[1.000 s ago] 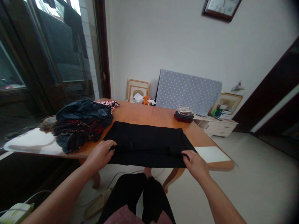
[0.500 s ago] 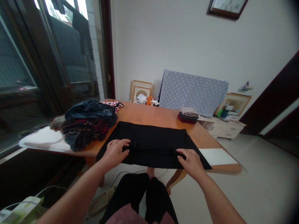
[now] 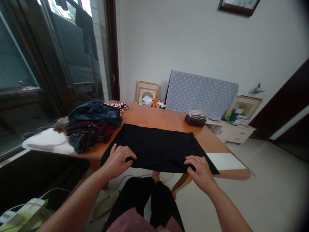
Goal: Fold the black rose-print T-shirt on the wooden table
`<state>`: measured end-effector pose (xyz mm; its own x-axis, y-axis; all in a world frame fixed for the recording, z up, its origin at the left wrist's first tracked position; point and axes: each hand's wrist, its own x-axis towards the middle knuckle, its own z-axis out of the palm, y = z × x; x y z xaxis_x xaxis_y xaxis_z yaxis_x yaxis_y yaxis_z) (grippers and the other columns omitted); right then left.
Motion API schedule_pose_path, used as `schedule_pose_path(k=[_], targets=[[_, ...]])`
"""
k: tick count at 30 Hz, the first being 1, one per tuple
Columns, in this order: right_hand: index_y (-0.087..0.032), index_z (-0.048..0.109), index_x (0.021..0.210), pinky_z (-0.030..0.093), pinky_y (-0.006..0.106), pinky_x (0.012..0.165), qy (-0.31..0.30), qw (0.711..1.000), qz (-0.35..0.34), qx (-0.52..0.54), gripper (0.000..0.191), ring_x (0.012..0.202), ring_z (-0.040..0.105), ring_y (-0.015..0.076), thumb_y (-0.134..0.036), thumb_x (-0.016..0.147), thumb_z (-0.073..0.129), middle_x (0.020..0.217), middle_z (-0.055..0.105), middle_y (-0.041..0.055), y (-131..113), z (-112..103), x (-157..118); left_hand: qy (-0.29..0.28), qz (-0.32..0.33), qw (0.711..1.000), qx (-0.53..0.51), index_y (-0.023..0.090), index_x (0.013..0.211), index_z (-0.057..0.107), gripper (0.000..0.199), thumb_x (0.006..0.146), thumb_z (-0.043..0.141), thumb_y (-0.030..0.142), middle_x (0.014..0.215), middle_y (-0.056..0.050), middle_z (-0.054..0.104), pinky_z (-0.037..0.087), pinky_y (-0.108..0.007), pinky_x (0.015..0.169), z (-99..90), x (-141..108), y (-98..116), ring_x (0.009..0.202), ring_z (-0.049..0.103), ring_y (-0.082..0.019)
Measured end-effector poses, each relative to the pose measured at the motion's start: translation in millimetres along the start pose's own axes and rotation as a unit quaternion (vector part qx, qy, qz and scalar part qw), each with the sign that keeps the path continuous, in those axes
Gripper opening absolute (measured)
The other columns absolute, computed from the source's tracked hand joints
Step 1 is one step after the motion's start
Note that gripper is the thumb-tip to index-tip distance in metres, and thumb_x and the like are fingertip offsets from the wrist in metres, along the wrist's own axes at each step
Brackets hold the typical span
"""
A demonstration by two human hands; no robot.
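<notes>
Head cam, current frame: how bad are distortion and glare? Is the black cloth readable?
Head view: strong wide-angle bowing, dark corners; pale patches at both ends of the wooden table look like window glare; the black cloth is nearly crushed, folds faint; left hand and right hand show little blur.

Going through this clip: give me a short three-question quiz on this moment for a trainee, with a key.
1. True or false: the left hand and right hand both touch the black cloth.
2. Multiple choice: which lies left of the cloth on the table? A, the dark clothes heap; B, the striped folded stack.
3. Short answer: what pattern covers the board leaning behind the table?

Key: 1 true; 2 A; 3 white dots.
</notes>
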<state>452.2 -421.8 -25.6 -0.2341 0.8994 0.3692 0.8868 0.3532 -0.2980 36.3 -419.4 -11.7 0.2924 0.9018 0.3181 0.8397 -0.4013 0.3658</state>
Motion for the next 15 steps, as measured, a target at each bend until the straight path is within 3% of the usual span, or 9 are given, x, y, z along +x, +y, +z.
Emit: schedule_pose_path(k=[5, 8, 12, 15], targets=[[-0.028, 0.069, 0.088, 0.023, 0.056, 0.113, 0.026, 0.999, -0.012, 0.024, 0.018, 0.121, 0.056, 0.0272, -0.025, 0.08, 0.053, 0.119, 0.069, 0.0031, 7, 0, -3, -0.004, -0.005, 1.0, -0.03, 0.027, 0.087, 0.065, 0.018, 0.077, 0.053, 0.018, 0.091, 0.002, 0.069, 0.017, -0.05, 0.116, 0.8, -1, -1, 0.095, 0.061, -0.02], [-0.028, 0.068, 0.084, 0.021, 0.057, 0.114, 0.004, 0.999, -0.017, 0.031, 0.015, 0.121, 0.056, 0.0269, -0.024, 0.079, 0.054, 0.117, 0.07, 0.0022, 8, -1, -9, -0.024, 0.0, 0.999, -0.03, 0.027, 0.085, 0.065, 0.016, 0.076, 0.055, 0.02, 0.088, 0.003, 0.07, 0.021, -0.049, 0.114, -3.8, -2, -1, 0.093, 0.062, -0.02], [-0.029, 0.07, 0.086, 0.02, 0.058, 0.114, -0.029, 0.998, -0.005, 0.053, 0.014, 0.119, 0.058, 0.0278, -0.033, 0.084, 0.056, 0.118, 0.07, 0.0027, 7, -5, -9, -0.047, 0.002, 0.999, -0.024, 0.029, 0.085, 0.068, 0.012, 0.085, 0.057, 0.036, 0.087, 0.004, 0.071, 0.026, -0.049, 0.109, -13.0, 2, 2, 0.09, 0.064, -0.021], [-0.027, 0.07, 0.087, 0.031, 0.051, 0.11, 0.014, 0.996, 0.029, 0.089, 0.023, 0.113, 0.061, 0.0265, -0.042, 0.09, 0.052, 0.115, 0.071, 0.0048, 11, -9, 3, -0.005, -0.014, 1.0, -0.007, 0.029, 0.087, 0.068, 0.024, 0.091, 0.052, 0.046, 0.085, 0.002, 0.071, 0.037, -0.042, 0.097, -16.6, 17, -3, 0.084, 0.064, -0.021]])
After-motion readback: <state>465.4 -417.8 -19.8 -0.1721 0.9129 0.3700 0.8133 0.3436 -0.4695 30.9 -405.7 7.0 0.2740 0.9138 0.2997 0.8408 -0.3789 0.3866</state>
